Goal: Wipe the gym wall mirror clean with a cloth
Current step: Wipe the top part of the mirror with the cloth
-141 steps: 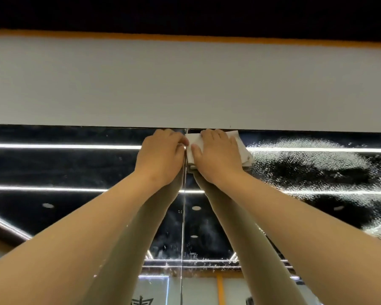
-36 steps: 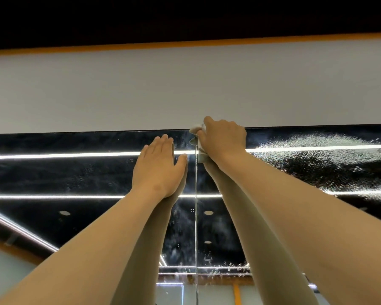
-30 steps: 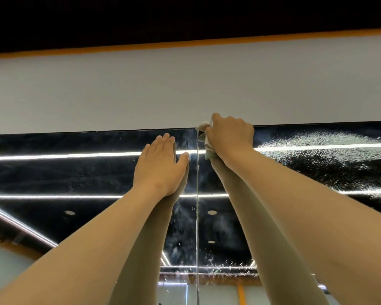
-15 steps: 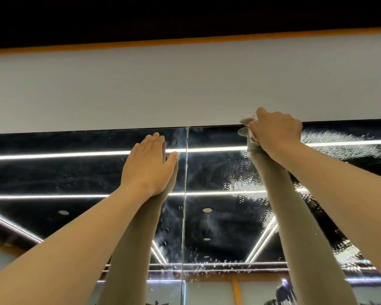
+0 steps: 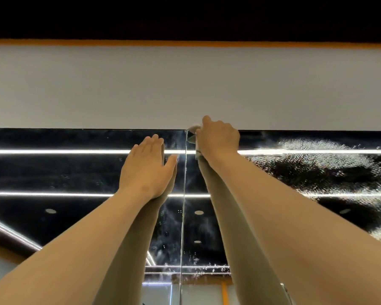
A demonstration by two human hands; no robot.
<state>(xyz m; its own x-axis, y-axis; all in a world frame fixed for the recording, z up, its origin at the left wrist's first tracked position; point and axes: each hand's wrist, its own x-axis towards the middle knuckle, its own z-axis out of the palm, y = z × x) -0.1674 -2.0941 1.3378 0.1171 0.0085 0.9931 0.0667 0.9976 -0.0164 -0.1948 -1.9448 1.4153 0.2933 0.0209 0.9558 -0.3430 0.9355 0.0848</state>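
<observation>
The cloth (image 5: 193,128) is gripped in the curled right hand (image 5: 218,137) and pressed to the top edge of the mirror (image 5: 53,172), just right of the seam (image 5: 183,216). The left hand (image 5: 146,167) is laid flat on the glass, fingers straight. Droplets (image 5: 317,159) are seen further right.

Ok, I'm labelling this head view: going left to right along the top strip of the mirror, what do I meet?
left hand flat on the mirror → panel seam → cloth → right hand gripping it → patch of droplets
</observation>
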